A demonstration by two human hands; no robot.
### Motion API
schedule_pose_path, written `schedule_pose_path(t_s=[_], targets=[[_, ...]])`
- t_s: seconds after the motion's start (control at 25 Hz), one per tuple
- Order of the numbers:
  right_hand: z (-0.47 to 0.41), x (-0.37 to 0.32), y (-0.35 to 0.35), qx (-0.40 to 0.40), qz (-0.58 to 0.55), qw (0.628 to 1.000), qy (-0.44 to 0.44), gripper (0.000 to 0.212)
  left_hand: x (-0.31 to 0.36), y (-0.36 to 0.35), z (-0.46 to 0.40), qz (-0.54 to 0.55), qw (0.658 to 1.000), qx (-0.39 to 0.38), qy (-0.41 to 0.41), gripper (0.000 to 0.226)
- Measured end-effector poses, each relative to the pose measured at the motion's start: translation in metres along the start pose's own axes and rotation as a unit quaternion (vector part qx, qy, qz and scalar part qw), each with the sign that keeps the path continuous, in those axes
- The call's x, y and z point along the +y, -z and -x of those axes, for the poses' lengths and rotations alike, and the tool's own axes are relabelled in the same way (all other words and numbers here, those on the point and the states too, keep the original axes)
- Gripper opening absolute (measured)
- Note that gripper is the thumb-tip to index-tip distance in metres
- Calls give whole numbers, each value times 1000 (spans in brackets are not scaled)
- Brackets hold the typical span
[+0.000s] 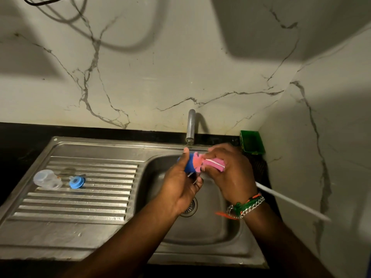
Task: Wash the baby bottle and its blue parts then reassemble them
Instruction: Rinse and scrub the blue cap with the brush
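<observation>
Bottle parts are split between the hands and the draining board. From the head camera, the left hand (181, 181) holds a blue part (188, 164) over the sink (200, 237), fingers curled round it, its long axis running roughly left to right with the open end toward the right hand (230, 171). That hand grips the pink sponge head of a bottle brush (208, 163), fingers closed over it, and the sponge tip sits at the mouth of the blue part; the white handle juts out to the lower right. I judge the next push runs leftward along that axis. Well apart, on the ribbed board, lie the clear bottle (47, 179) and, near it, a blue ring (76, 181). No water visibly runs from the tap (190, 127).
</observation>
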State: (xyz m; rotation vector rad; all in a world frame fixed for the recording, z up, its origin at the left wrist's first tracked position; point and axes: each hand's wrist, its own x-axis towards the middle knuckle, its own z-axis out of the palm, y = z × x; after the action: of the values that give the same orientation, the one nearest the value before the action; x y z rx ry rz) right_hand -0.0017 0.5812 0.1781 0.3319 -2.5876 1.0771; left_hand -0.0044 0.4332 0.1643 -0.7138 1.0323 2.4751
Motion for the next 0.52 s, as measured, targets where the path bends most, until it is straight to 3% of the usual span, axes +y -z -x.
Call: schedule_pose_path(t_s=[0.16, 0.32, 0.52], targets=[[-9, 1, 7, -134, -13, 991, 12, 41, 2, 3, 0, -29, 998, 8, -48, 57], [-9, -1, 3, -57, -24, 998, -22, 28, -7, 4, 2, -55, 997, 0, -46, 54], [-10, -3, 8, -96, -103, 988, -63, 25, -3, 15, -6, -42, 996, -21, -75, 46]])
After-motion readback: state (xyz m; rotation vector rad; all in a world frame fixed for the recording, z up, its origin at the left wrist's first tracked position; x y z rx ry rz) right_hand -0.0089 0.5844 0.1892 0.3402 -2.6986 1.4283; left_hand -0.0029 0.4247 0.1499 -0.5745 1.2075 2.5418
